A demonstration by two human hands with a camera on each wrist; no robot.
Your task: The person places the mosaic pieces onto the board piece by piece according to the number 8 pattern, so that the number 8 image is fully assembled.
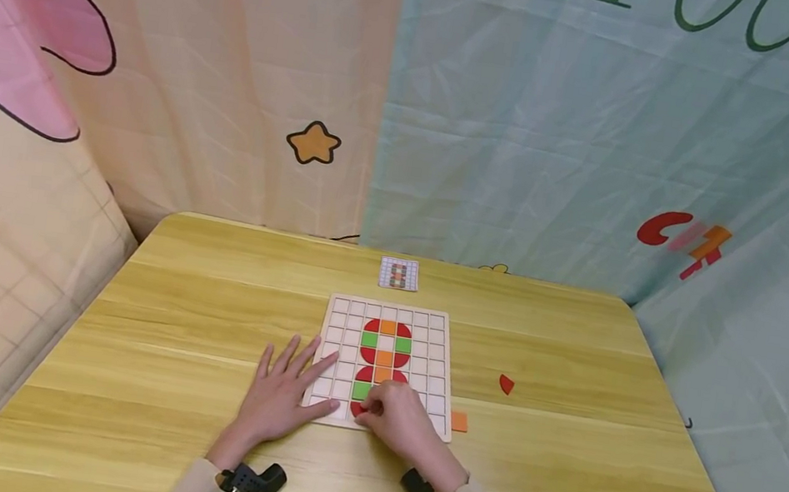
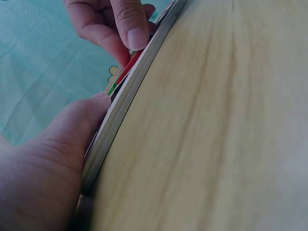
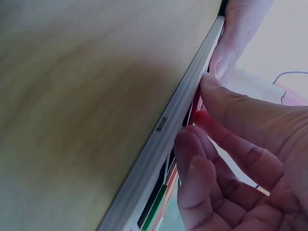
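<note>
A white gridded board point(image 1: 436, 336) lies on the table, bearing red rounded-corner tiles, orange squares and green squares in a figure-eight shape. My left hand point(image 1: 278, 398) spreads its fingers over the board's left edge, the thumb along the lower left cells. With thumb and fingertips, my right hand point(image 1: 400, 419) pinches a red quarter-round tile point(image 1: 357, 410) at the bottom row, below a green square tile point(image 1: 362, 391). From the right wrist, the red tile point(image 3: 196, 98) shows between thumb and finger, low against the board. The right hand covers the cells at the pattern's lower right.
Behind the board lies a small pattern card point(image 1: 399, 274) printed with a similar figure. A loose red quarter-round tile point(image 1: 507, 385) sits to the right, and an orange square tile point(image 1: 460, 422) lies against the board's right edge. Printed curtains point(image 1: 532, 131) hang beyond the wooden table point(image 1: 223, 281).
</note>
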